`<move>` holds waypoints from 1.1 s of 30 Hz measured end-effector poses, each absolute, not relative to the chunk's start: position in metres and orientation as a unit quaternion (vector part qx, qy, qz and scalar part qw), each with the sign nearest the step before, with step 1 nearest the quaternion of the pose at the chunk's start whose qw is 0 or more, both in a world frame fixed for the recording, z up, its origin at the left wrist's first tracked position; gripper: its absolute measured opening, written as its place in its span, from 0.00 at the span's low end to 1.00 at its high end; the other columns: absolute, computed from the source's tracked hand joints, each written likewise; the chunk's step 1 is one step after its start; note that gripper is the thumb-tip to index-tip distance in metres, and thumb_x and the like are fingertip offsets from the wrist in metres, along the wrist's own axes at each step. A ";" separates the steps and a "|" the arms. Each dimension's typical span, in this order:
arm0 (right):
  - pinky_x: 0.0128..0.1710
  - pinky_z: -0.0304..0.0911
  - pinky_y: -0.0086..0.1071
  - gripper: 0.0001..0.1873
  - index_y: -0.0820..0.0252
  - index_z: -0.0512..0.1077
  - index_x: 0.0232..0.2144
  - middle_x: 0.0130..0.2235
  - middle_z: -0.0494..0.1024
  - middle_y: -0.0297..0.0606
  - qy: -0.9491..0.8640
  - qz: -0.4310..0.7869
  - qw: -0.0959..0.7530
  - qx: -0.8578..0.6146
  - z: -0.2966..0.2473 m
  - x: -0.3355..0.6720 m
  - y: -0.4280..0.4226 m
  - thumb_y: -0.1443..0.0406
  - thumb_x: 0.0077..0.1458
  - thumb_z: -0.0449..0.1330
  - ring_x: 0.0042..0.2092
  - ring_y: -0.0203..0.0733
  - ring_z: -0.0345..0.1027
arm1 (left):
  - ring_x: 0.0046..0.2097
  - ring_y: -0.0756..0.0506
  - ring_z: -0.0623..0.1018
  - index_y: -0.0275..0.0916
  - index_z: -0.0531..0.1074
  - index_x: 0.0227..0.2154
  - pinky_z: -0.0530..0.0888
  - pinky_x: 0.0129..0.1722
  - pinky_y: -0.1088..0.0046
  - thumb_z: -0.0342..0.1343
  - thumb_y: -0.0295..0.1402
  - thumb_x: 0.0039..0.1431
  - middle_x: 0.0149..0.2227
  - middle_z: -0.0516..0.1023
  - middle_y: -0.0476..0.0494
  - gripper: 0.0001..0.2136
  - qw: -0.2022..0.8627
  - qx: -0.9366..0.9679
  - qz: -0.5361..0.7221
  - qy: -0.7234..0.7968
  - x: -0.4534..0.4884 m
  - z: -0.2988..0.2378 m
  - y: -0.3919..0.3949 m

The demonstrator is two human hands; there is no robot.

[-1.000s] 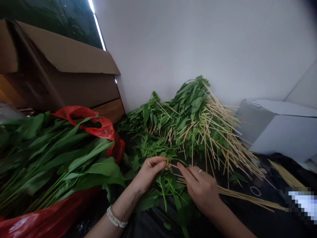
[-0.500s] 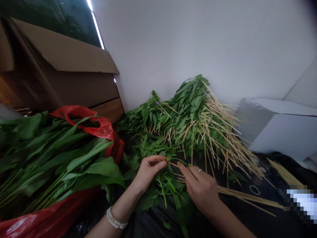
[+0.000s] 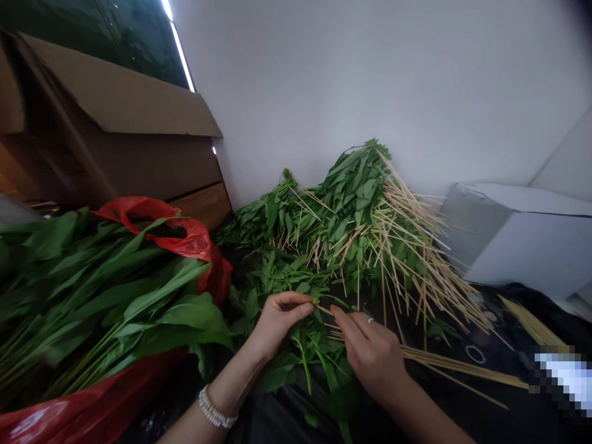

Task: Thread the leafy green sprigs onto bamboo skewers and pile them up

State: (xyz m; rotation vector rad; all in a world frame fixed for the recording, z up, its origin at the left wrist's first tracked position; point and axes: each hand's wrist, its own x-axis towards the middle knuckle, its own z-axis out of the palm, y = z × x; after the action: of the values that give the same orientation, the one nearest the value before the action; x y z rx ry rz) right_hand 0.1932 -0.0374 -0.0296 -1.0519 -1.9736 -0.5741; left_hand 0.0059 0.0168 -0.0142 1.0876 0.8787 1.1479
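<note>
My left hand (image 3: pixel 281 320), with a beaded bracelet above it, pinches a small green stem (image 3: pixel 316 301) between thumb and fingers. Just to its right, my right hand (image 3: pixel 372 348), wearing a ring, is closed on a thin bamboo skewer (image 3: pixel 326 310). The skewer's tip meets the stem at my left fingertips; whether it pierces it I cannot tell. Below and behind both hands lie loose leafy green stems (image 3: pixel 303 357). More skewers (image 3: pixel 462 365) rest in a loose bundle by my right wrist.
A red plastic bag (image 3: pixel 197 237) full of long green leaves (image 3: pixel 180 308) stands at left, before an open cardboard box (image 3: pixel 124 105). Leafy stems on skewers (image 3: pixel 361 191) are heaped against the wall. A white box (image 3: pixel 513 246) and a roll of tape (image 3: pixel 475 354) are at right.
My right hand has shifted very slightly left, and my left fingertips have closed in a little around the stem. Everything else stays put.
</note>
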 end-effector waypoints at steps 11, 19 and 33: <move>0.33 0.63 0.31 0.16 0.73 0.72 0.46 0.30 0.76 0.42 -0.785 -0.202 0.420 -0.408 -0.033 0.189 -0.037 0.77 0.61 0.49 0.32 0.38 0.71 | 0.30 0.50 0.78 0.36 0.80 0.27 0.73 0.34 0.77 0.73 0.33 0.38 0.28 0.82 0.45 0.12 0.662 0.451 0.484 0.353 0.006 -0.018 0.016; 0.35 0.67 0.31 0.15 0.73 0.72 0.45 0.29 0.76 0.42 -0.787 -0.185 0.421 -0.412 -0.035 0.186 -0.037 0.76 0.62 0.48 0.32 0.39 0.72 | 0.30 0.49 0.78 0.34 0.79 0.28 0.73 0.35 0.74 0.73 0.33 0.39 0.29 0.82 0.43 0.12 0.679 0.442 0.473 0.347 0.008 -0.020 0.015; 0.30 0.61 0.28 0.14 0.65 0.73 0.39 0.26 0.73 0.36 -0.785 -0.182 0.403 -0.435 -0.034 0.184 -0.032 0.73 0.64 0.47 0.27 0.36 0.69 | 0.33 0.47 0.77 0.35 0.78 0.32 0.72 0.38 0.72 0.69 0.36 0.44 0.31 0.80 0.44 0.12 0.613 0.574 0.434 0.328 0.013 -0.019 0.014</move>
State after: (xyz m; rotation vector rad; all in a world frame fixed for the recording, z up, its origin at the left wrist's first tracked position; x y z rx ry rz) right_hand 0.1835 -0.0324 -0.0337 -1.0986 -1.9829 -0.4590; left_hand 0.0134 0.0144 -0.0186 1.3227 0.7560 1.0006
